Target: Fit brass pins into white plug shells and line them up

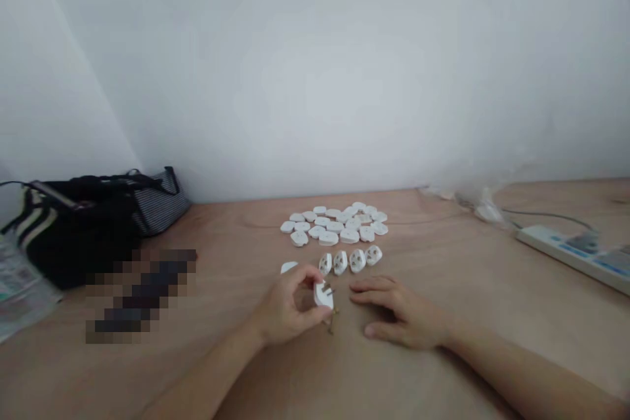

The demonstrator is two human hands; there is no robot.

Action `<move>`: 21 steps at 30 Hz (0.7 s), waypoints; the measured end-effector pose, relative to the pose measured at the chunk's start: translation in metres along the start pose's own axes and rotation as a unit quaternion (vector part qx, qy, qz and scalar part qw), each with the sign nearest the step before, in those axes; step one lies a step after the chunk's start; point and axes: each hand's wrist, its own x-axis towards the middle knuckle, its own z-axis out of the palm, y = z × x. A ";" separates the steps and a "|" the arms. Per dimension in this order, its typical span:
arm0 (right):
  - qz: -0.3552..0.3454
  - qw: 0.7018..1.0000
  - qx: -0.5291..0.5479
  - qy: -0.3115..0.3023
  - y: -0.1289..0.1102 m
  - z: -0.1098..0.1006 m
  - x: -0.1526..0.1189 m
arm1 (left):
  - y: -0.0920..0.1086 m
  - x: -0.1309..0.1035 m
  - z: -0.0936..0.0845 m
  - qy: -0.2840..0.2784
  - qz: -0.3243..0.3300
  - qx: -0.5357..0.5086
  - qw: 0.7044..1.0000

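My left hand (290,305) pinches a white plug (323,296) between thumb and fingers, its metal pins pointing right. Small brass-coloured pieces (331,325) lie on the wooden table just below it. To the right, my right hand (398,315) rests on the tabletop with its fingers spread and nothing in them. Beyond the hands stands a row of white plug parts with metal inside, among them one (357,260) near the middle. Another white piece (289,267) lies behind my left hand, partly hidden by it. Farther back is a cluster of several white plug pieces (335,226).
A black bag (83,230) and a striped pouch (160,207) stand at the left, with a blurred dark object (145,295) before them. A white power strip (571,251) with a grey cable lies at the right, near clear plastic wrap (487,207). The wall (315,79) bounds the table's back.
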 end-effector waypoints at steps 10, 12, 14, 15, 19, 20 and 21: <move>-0.001 1.000 0.000 0.012 0.004 0.003 -0.001 | 0.003 -0.001 0.015 -0.015 0.050 -0.031 0.998; -0.001 1.000 0.000 0.013 0.004 0.003 -0.001 | 0.003 -0.002 0.015 -0.019 0.057 -0.031 0.998; 0.002 1.000 -0.002 0.012 0.005 0.004 0.000 | 0.003 -0.003 0.016 -0.016 0.055 -0.028 0.998; 0.004 1.000 -0.002 0.011 0.004 0.004 0.000 | 0.002 -0.003 0.016 -0.014 0.054 -0.026 0.998; 0.004 1.000 0.001 0.004 0.003 0.002 0.000 | 0.001 -0.004 0.015 -0.006 0.053 -0.012 0.999; 0.003 1.000 0.000 0.003 0.003 0.002 0.000 | 0.001 -0.004 0.015 -0.008 0.055 -0.009 0.998; 0.003 1.000 0.000 0.001 0.003 0.002 0.000 | 0.002 -0.004 0.015 -0.013 0.061 -0.008 0.998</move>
